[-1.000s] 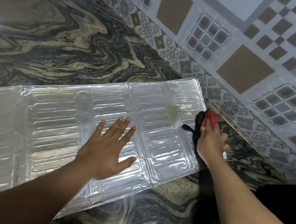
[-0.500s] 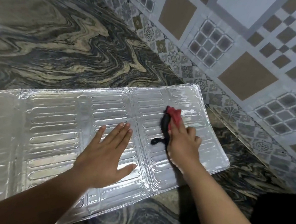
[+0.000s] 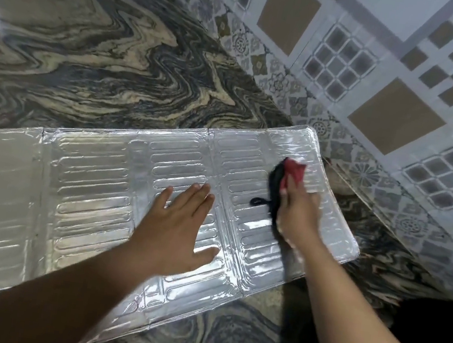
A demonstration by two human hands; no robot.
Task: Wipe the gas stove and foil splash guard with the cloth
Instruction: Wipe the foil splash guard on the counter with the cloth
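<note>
Swirled grey-and-cream marble countertop fills most of your view, backed by a wall of patterned grey, white and tan tiles. One embossed silver foil splash guard lies flat on it, folded out in panels; its left end runs off the frame, so you cannot count all the panels, and your forearms cover part of its near edge. Your left hand rests palm-down on the middle of the foil, fingers spread flat and holding nothing. Your right hand presses one bunched red-and-black cloth against the rightmost panel near its far corner, fingers curled over it; most of the cloth is hidden under the palm, with a red tip and a thin black loop sticking out. That hand is slightly blurred. One dark shape sits at the right edge, too shadowed and cropped to identify. Two hands, one cloth, one guard are all you can count.
</note>
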